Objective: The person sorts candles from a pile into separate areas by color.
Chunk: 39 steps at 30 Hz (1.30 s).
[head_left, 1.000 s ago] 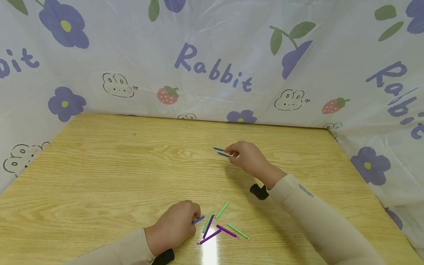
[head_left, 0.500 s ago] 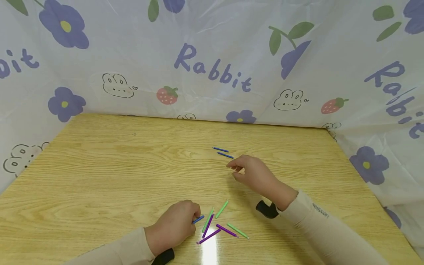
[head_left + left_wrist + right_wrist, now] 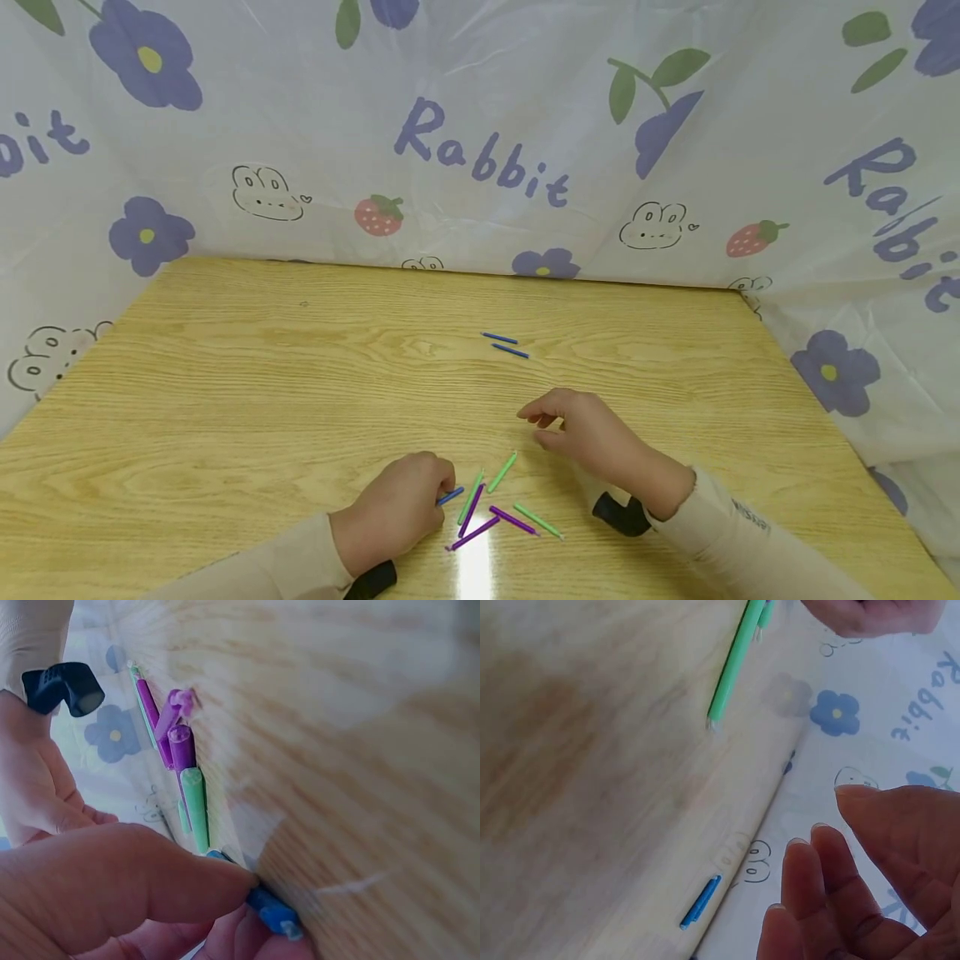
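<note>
Near the front of the table, my left hand (image 3: pixel 397 510) pinches a thin blue candle (image 3: pixel 452 497) between thumb and fingers. The left wrist view shows that candle's wick end (image 3: pixel 281 919) sticking out past the thumb, close to the wood. Just right of it lie three green candles (image 3: pixel 502 472) and three purple candles (image 3: pixel 513 521), loosely scattered and partly overlapping. Above the table, beyond the green candles, my right hand (image 3: pixel 588 429) holds nothing, its thumb and fingers apart. Farther back, two blue candles (image 3: pixel 510 351) lie side by side.
The wood-grain table (image 3: pixel 300 392) is backed by a white curtain (image 3: pixel 480 125) printed with flowers, rabbits and strawberries. Black straps (image 3: pixel 621 515) sit at both wrists. A bright light reflection falls on the table by the purple candles.
My right hand has let go of a blue candle at the back and drawn back toward the green and purple ones. My left hand stays in place with its blue candle.
</note>
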Each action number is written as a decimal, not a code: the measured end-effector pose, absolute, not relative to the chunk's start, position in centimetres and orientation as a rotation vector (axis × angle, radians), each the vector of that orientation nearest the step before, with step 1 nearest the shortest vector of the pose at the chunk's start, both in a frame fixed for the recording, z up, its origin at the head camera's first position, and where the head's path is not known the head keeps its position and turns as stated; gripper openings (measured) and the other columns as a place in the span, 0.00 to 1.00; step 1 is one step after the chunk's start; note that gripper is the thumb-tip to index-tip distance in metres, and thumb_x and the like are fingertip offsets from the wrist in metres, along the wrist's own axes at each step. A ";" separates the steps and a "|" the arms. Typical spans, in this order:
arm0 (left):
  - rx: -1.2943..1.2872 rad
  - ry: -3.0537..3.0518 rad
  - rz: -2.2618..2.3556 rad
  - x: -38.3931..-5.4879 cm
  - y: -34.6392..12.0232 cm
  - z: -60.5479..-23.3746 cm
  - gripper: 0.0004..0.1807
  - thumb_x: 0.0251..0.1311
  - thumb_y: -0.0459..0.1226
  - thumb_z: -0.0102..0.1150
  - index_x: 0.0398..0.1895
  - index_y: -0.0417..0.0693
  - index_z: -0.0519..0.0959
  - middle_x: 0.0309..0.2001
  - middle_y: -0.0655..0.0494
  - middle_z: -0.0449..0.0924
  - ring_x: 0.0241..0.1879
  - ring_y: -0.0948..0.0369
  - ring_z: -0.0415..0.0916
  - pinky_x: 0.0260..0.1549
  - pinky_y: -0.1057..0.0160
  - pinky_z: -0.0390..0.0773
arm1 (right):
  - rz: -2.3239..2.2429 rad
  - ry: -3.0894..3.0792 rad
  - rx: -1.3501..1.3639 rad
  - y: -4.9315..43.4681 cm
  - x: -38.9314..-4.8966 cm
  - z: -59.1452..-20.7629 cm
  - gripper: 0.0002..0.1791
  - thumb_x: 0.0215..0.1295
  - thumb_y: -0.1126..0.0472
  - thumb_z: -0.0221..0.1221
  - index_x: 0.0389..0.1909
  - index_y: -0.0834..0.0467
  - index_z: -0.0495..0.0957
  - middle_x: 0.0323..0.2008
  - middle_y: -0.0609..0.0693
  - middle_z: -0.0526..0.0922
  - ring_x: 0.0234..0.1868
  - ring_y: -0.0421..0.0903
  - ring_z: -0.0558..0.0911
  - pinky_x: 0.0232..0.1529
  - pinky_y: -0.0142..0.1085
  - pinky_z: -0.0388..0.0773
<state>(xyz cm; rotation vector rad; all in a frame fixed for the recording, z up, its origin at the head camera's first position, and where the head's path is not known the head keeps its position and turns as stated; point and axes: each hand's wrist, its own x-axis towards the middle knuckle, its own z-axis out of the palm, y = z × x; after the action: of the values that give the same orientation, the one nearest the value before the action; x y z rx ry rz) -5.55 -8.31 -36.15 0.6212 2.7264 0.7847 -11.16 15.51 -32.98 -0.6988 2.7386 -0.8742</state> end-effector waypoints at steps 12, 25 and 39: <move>0.625 2.727 0.791 -5.5 -8.3 -36.1 0.09 0.44 0.21 0.63 0.23 0.41 0.76 0.23 0.58 0.68 0.23 0.63 0.63 0.23 0.65 0.68 | -0.892 2.665 -0.704 15.8 -9.2 -33.5 0.12 0.59 0.69 0.62 0.44 0.59 0.84 0.39 0.47 0.84 0.39 0.42 0.80 0.37 0.32 0.76; 0.622 2.727 0.791 -5.5 -8.1 -36.0 0.10 0.43 0.20 0.62 0.23 0.41 0.76 0.23 0.57 0.68 0.23 0.62 0.63 0.22 0.65 0.67 | -0.930 2.569 -0.719 16.0 -7.9 -34.4 0.12 0.57 0.71 0.64 0.42 0.61 0.84 0.35 0.45 0.84 0.36 0.40 0.79 0.37 0.30 0.76; 0.595 2.722 0.784 -5.5 -8.0 -36.0 0.11 0.44 0.20 0.63 0.23 0.42 0.75 0.22 0.57 0.67 0.23 0.62 0.63 0.22 0.65 0.65 | -0.910 2.491 -0.625 16.2 -7.0 -35.0 0.10 0.55 0.68 0.66 0.40 0.60 0.84 0.36 0.46 0.84 0.37 0.41 0.79 0.37 0.32 0.77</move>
<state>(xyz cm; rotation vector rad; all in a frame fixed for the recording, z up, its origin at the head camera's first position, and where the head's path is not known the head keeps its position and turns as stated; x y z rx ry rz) -5.46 -8.03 -36.01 0.5946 2.7218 0.7837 -7.00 16.18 -35.01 -0.6248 2.4906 -0.9103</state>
